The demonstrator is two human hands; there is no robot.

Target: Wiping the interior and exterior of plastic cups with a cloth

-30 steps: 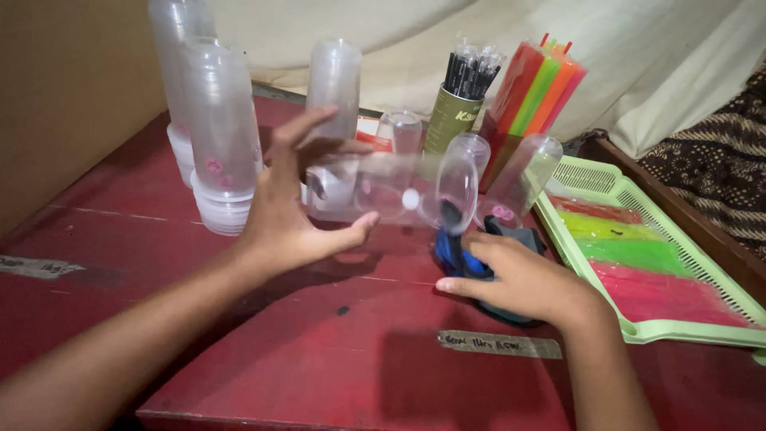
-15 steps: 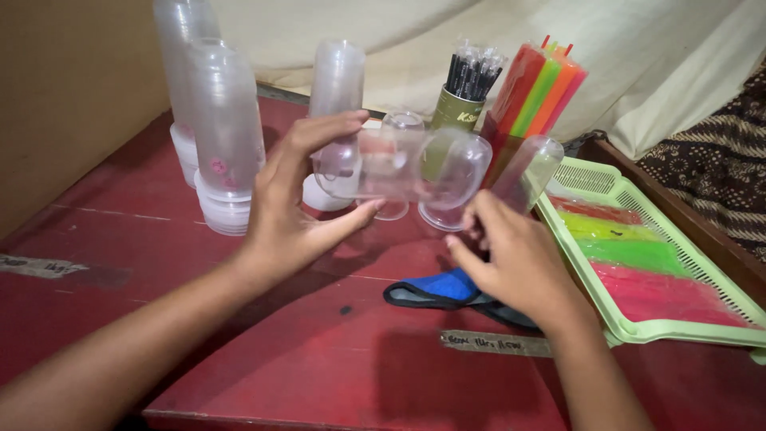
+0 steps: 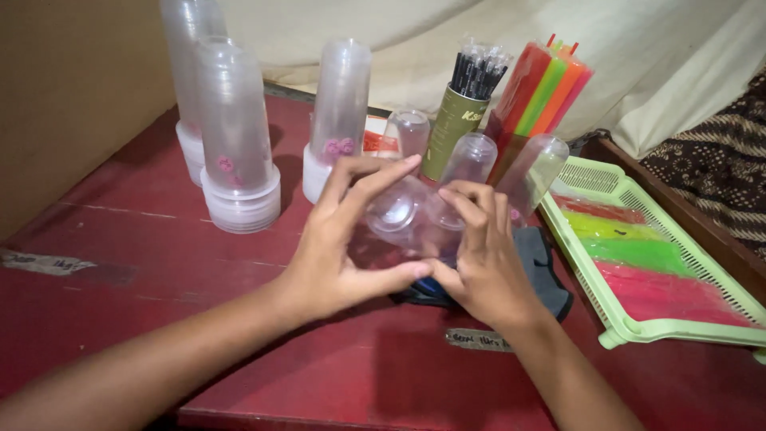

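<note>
Here, left hand (image 3: pixel 335 255) and right hand (image 3: pixel 487 263) clasp clear plastic cup (image 3: pixel 399 217) between them, steadying it above red table (image 3: pixel 144 239); dark cloth (image 3: pixel 542 263) underneath.

Red wooden table (image 3: pixel 144 231), clear cup stacks (image 3: pixel 235 136), green tray (image 3: pixel 638 327), dark cloth (image 3: pixel 542 263), pen tin (image 3: pixel 451 132)

Soft, even light is falling from above and behind the red table (image 3: pixel 144 239), leaving the scene moderately bright. Glare is showing as pale streaks on the clear plastic tubes (image 3: pixel 235 128) standing at the table's far edge. The left hand (image 3: pixel 343 239) and right hand (image 3: pixel 487 255) are casting soft-edged shadows onto the table surface just below them. Slight motion blur is softening the clear container (image 3: pixel 407 219) between the fingers. The table's near corner is darkening toward the bottom edge.
</note>
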